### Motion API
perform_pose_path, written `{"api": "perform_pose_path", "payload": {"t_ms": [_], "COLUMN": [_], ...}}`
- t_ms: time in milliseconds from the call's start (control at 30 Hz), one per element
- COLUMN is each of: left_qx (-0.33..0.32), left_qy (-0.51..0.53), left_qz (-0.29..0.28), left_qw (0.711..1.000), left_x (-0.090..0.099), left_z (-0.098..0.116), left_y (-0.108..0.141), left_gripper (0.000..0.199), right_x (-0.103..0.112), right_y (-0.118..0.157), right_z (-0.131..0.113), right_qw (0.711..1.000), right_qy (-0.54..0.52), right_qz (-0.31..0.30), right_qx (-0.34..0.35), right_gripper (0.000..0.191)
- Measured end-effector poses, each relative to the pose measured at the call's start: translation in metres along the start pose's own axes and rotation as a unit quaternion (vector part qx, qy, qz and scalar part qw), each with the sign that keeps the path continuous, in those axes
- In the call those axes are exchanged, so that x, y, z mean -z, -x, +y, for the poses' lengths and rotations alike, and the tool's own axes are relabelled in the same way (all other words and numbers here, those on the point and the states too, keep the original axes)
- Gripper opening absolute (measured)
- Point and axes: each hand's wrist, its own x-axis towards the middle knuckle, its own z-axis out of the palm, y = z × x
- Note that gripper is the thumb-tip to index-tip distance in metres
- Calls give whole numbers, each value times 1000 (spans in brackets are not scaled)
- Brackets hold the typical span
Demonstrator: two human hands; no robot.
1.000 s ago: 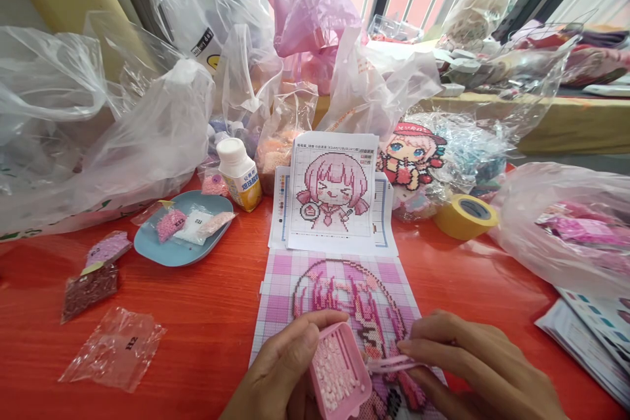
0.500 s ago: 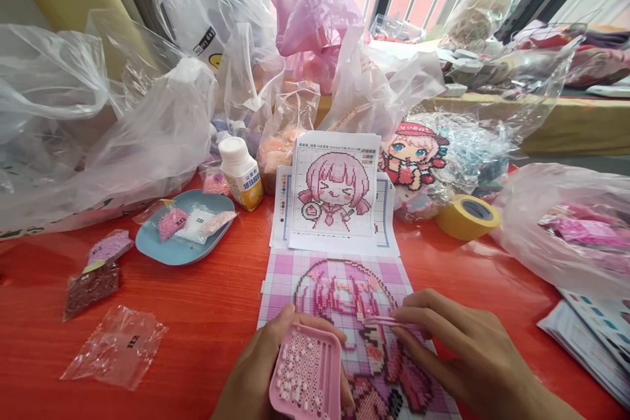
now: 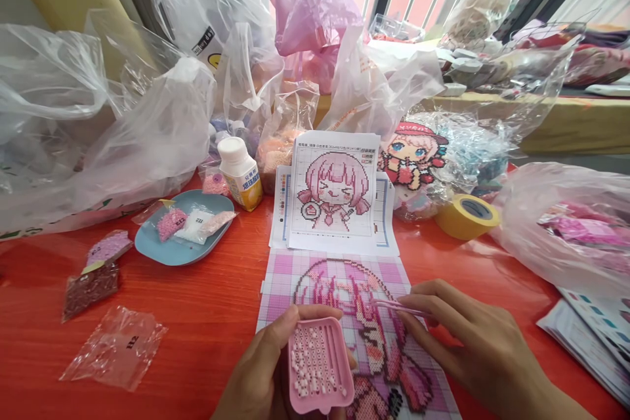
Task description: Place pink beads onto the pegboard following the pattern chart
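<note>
My left hand [image 3: 268, 357] is closed around a small pink bead tray [image 3: 321, 367], grooved inside and partly filled with white beads. Between the fingers of my right hand [image 3: 472, 335] is a pair of pink tweezers [image 3: 401, 306], pointing left over the bead design. Whether the tips carry a bead is too small to tell. Beneath both hands lies a checkered pegboard [image 3: 280, 275] with a half-filled bead picture of a pink-haired figure; the tray and left hand cover part of it. Just behind it stands a printed pattern sheet [image 3: 333, 193] of a similar figure.
On the left are a blue plate [image 3: 184, 259] with bead packets, more bead bags [image 3: 91, 289] and a clear packet [image 3: 115, 348]. A white bottle [image 3: 239, 174], a roll of yellow tape [image 3: 462, 220] and plastic bags [image 3: 566, 223] crowd the back and right.
My left hand has shifted the bead tray to the right and turned it more upright. The tweezers in my right hand have moved slightly up and right.
</note>
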Motion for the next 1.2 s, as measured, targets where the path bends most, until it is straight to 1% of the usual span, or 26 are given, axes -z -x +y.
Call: {"api": "perform_pose_path", "payload": {"t_ms": [100, 333, 467, 633, 767, 900, 1000, 1100, 1200], "left_qx": [-8, -36, -40, -48, -43, -24, -17, -20, -23], "left_qy": [-6, -34, -35, -48, -46, -33, -34, -46, -55], "left_qz": [-3, 3, 6, -4, -6, -6, -8, -5, 9], "left_qw": [1000, 999, 999, 998, 998, 999, 999, 999, 998], "left_x": [1, 3, 4, 8, 9, 8, 8, 8, 8], "left_z": [0, -3, -5, -6, -6, -4, -4, -5, -5], "left_y": [-1, -2, -2, -3, -3, -3, -4, -4, -4], "left_gripper": [36, 36, 34, 35, 36, 38, 39, 43, 42], "right_x": [0, -3, -3, -2, -2, -1, 0, 0, -1], "right_y": [0, 0, -1, -1, -1, 0, 0, 0, 0], "right_z": [1, 3, 4, 2, 3, 2, -1, -2, -2], "right_qw": [1000, 999, 999, 1000, 1000, 1000, 999, 998, 996], "right_qy": [-5, 0, 6, 3, 2, 3, -20, -49, -50], "right_qz": [-2, -15, -15, -10, -10, 6, 14, 2, -12], "right_qx": [7, 28, 30, 25, 29, 28, 27, 46, 70], "right_gripper": [18, 17, 18, 20, 20, 16, 14, 10, 9]}}
